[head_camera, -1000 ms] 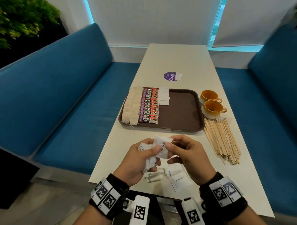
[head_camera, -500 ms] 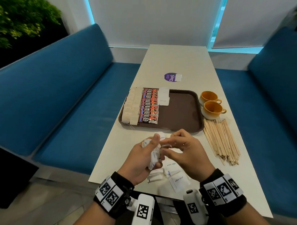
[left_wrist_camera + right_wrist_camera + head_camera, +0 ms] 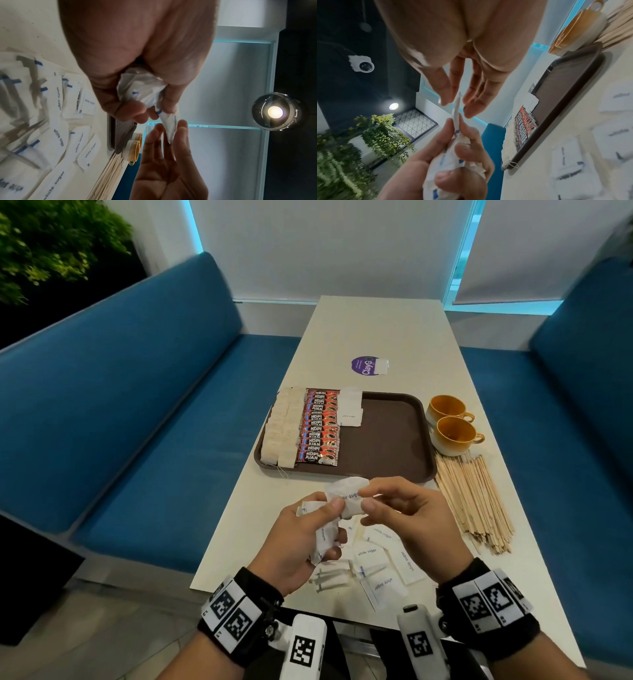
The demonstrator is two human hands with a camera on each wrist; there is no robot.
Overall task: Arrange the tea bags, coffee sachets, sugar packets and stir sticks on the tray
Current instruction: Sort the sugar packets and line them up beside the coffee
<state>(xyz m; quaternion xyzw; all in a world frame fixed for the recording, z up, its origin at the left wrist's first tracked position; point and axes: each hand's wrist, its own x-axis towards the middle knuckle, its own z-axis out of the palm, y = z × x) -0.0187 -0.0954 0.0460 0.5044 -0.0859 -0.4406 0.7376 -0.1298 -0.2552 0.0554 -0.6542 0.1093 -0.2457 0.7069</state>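
Beyond the hands on the pale bench point(image 3: 394, 337) waits the tray point(image 3: 390, 436), while the left hand point(image 3: 294, 542) clutches a bunch of sugar packets point(image 3: 325, 537) and the right hand point(image 3: 407, 515) pinches one packet point(image 3: 347, 494), best drawn out alone and flat.

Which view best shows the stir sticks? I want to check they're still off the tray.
Head view: the whole pile of stir sticks lies on the table, right of the tray. The left wrist view shows only their ends at an edge; the right wrist view catches a blurred corner.
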